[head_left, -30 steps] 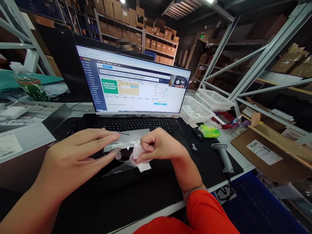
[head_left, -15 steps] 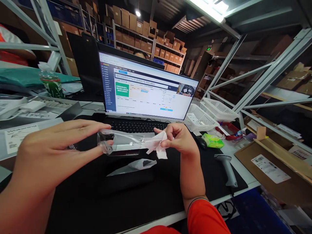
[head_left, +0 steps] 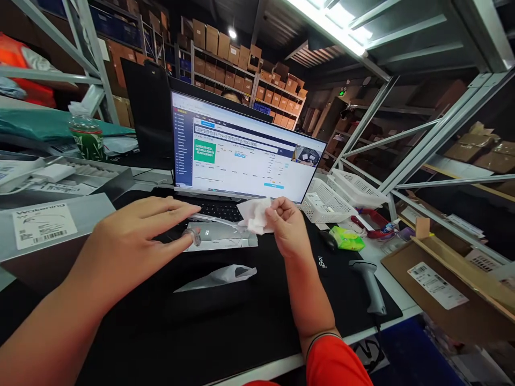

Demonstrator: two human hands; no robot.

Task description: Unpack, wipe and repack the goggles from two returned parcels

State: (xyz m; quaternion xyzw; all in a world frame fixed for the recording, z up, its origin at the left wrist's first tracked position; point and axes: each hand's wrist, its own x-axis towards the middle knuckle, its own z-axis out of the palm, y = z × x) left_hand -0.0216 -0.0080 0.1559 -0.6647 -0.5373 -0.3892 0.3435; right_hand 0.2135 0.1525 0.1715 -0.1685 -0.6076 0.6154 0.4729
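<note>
the left hand (head_left: 196, 222) is holding a clear plastic piece (head_left: 219, 220), thumb and fingers standing apart with its left end bridging them. the right hand's grip (head_left: 270, 210) is pinching a crumpled white tissue (head_left: 256, 215) between thumb and forefinger. the piece is stretching left to right, its long axis running from the left fingertips toward the tissue; whether its right end is touching the tissue i cannot tell. the left hand is being the nearer one, and the piece is lying to the left of the right grip.

just beneath, a shallow grey-white box (head_left: 225, 236) is sitting in front of the keyboard (head_left: 220, 211), crowding the space under the piece. nearer, a clear plastic bag (head_left: 219, 276) is lying on the black mat (head_left: 181, 332). a labelled box (head_left: 86, 206) is standing at left, partly behind the left hand; a barcode scanner (head_left: 368, 284) is resting far to the right.
</note>
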